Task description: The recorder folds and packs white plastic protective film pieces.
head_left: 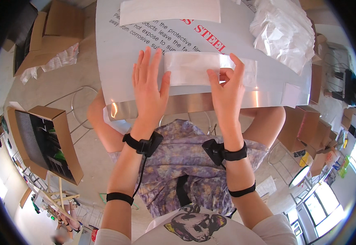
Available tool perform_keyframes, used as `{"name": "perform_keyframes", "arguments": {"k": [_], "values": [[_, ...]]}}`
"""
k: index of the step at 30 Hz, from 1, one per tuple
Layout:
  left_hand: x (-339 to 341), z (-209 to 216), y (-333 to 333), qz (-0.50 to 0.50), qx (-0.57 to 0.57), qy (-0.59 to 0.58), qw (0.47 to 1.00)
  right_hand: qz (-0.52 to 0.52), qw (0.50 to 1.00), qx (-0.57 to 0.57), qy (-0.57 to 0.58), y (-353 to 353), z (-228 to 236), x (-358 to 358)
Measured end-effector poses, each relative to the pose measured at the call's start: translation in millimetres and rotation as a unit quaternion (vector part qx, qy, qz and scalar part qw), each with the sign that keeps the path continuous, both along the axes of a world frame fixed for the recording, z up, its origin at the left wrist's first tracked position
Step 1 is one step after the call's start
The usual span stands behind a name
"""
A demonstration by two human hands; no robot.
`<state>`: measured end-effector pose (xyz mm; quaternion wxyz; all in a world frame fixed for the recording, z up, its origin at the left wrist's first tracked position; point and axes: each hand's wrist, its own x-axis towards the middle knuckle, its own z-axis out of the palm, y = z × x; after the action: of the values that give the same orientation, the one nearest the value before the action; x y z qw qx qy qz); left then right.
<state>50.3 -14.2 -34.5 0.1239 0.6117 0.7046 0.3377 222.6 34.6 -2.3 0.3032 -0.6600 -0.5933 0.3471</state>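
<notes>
A flat white plastic sleeve [190,67] lies crosswise on the film-covered metal tabletop [120,77]. At its right end a thinner, see-through strip [249,73] extends past my right hand. My left hand [148,81] is open beside the sleeve's left end, fingers stretched away from me and thumb by its edge. Over the right part of the sleeve, my right hand [228,83] has thumb and index finger apart, its other fingers curled. I see nothing held between them. Farther away on the tabletop is another flat white sleeve [170,12].
Crumpled, translucent plastic sleeves [282,32] are heaped at the tabletop's far right. A small pale card [291,94] lies near its right front corner. Cardboard boxes stand on the floor: an open one [65,139] at left, others [300,126] at right. Straps circle both my wrists.
</notes>
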Motion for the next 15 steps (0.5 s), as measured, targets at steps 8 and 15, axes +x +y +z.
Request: {"name": "perform_keyframes", "arguments": {"k": [8,15], "values": [[2.1,-6.5,2.5,-0.014,0.013,0.073,0.997,0.006,1.0,0.004,-0.018,1.9,-0.6,-1.0],[2.4,-5.1,2.3,-0.008,0.009,0.072,0.997,0.012,0.999,0.03,-0.019,2.8,-0.9,0.5]]}}
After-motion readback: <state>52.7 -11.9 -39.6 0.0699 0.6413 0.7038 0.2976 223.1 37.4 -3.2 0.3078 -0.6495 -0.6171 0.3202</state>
